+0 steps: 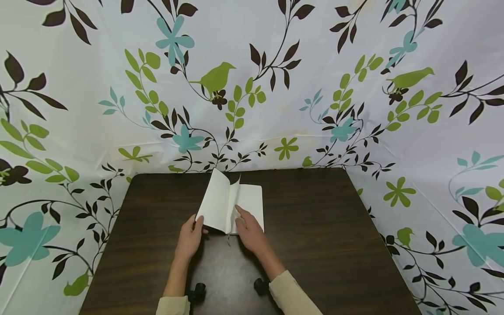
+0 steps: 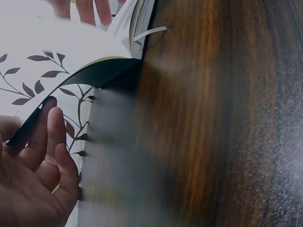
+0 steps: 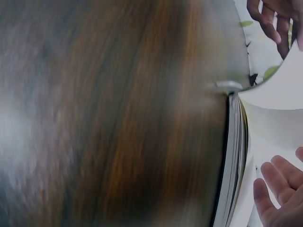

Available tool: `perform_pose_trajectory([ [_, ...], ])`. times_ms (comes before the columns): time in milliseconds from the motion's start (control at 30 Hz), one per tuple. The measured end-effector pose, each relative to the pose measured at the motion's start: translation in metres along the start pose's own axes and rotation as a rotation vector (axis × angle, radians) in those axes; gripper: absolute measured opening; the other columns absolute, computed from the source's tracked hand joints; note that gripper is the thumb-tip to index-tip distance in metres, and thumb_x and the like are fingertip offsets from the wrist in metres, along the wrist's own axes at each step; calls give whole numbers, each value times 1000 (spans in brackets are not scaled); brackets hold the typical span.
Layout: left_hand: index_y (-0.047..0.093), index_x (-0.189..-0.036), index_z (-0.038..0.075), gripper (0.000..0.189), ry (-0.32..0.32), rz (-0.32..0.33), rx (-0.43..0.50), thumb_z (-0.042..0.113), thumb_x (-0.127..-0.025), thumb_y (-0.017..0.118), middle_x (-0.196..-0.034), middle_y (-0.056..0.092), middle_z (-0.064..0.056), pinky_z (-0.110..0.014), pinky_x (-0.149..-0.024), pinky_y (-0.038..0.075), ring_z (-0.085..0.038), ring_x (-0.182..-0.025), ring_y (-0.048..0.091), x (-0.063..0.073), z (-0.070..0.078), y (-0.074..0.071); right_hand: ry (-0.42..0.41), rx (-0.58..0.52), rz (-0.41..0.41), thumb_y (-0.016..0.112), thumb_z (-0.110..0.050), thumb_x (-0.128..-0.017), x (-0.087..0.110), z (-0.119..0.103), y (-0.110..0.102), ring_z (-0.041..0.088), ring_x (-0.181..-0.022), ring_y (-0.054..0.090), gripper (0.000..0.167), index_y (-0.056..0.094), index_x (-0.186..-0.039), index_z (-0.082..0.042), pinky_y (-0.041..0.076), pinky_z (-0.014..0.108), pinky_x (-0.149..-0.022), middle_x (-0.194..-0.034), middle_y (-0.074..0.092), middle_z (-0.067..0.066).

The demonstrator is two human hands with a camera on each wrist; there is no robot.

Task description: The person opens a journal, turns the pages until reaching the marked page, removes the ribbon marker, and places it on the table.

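Observation:
An open notebook [image 1: 214, 201] with blank white pages and a dark cover is on the table, its left side raised and tilted. My left hand [image 1: 190, 238] grips that side's outer edge, thumb on the page and fingers behind the cover; the left wrist view shows the dark underside [image 2: 106, 73] bending upward. Over the right-hand pages, my right hand [image 1: 250, 232] reaches its extended index finger to a partly raised page [image 1: 233, 197] near the spine. In the right wrist view its fingers [image 3: 277, 177] are loosely extended beside the page. A thin ribbon [image 2: 151, 33] sticks out at the spine.
The dark wood-grain table [image 1: 315, 236] extends around the notebook. Behind it and along the sides hangs a white curtain [image 1: 271, 118] printed with leaves, birds and flowers. Black wrist devices [image 1: 197, 292] sit by both cream sleeves [image 1: 293, 293].

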State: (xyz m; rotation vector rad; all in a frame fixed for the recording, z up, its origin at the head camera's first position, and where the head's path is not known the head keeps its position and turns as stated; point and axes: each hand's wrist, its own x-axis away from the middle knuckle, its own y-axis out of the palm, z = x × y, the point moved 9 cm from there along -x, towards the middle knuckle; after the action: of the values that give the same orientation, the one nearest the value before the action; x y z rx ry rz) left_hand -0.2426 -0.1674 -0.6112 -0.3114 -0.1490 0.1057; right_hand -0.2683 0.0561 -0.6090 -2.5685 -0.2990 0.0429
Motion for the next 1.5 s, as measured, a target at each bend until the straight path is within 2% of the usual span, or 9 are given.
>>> perform_pose_trajectory([
  [133, 67, -126, 5, 38, 0, -2, -13, 36, -118, 45, -116, 74, -20, -30, -79, 51, -21, -93, 74, 1, 2, 0, -97, 74, -56, 51, -40, -114, 2, -12, 15, 31, -155, 46, 56, 41, -167, -24, 40, 56, -123, -168, 48, 7],
  [267, 63, -137, 5, 38, 18, -2, -17, 31, -118, 44, -118, 74, -21, -29, -80, 51, -21, -91, 73, 1, 4, 1, -193, 166, -111, 54, -43, -113, 5, -20, 28, 32, -156, 45, 59, 40, -167, -26, 42, 57, -121, -171, 43, 7],
  [467, 60, -141, 6, 37, 19, -1, -22, 28, -119, 40, -112, 73, -19, -28, -80, 50, -20, -89, 71, 1, 1, 4, -218, 244, -168, 55, -48, -111, 9, -22, 40, 33, -156, 44, 60, 40, -167, -33, 43, 57, -120, -175, 37, 6],
  [667, 61, -136, 7, 54, 17, -81, -9, 45, -120, 27, -118, 71, -18, -35, -87, 50, -23, -96, 68, 4, 0, 16, -222, 276, -158, 55, -47, -111, 12, -21, 39, 33, -156, 44, 57, 43, -166, -33, 42, 58, -121, -175, 37, 6],
  [800, 64, -133, 8, 54, 12, -58, -19, 52, -117, 38, -116, 72, -17, -37, -83, 52, -27, -96, 70, 3, 1, 15, -235, 287, -127, 52, -51, -113, 12, -20, 37, 31, -156, 45, 55, 44, -165, -34, 43, 57, -120, -173, 40, 5],
  [967, 70, -123, 6, 38, 22, -3, -56, 38, -115, 53, -103, 75, -17, -30, -77, 53, -29, -92, 73, 0, 0, 12, -250, 300, -107, 52, -51, -112, 10, -19, 36, 30, -154, 48, 55, 45, -164, -35, 45, 57, -118, -172, 42, 4],
  [1267, 68, -123, 1, 36, 27, 14, -52, 30, -118, 47, -101, 74, -18, -30, -75, 51, -31, -89, 73, 0, 0, 7, -289, 340, -108, 51, -47, -114, 8, -25, 39, 33, -150, 52, 52, 48, -163, -29, 48, 58, -115, -170, 45, 8],
  [1400, 68, -124, 1, 35, 39, 21, -51, 29, -118, 47, -101, 75, -19, -30, -76, 51, -29, -87, 74, -1, 0, 5, -342, 405, -55, 59, -40, -112, 6, -27, 33, 34, -143, 58, 48, 55, -156, -21, 52, 58, -108, -162, 54, 11],
  [1500, 68, -125, 2, 35, 44, 24, -55, 30, -118, 46, -102, 75, -18, -31, -78, 51, -26, -87, 74, -1, 1, 3, -332, 454, -25, 65, -36, -108, 2, -24, 23, 34, -140, 59, 46, 61, -150, -19, 52, 57, -106, -157, 58, 11],
])
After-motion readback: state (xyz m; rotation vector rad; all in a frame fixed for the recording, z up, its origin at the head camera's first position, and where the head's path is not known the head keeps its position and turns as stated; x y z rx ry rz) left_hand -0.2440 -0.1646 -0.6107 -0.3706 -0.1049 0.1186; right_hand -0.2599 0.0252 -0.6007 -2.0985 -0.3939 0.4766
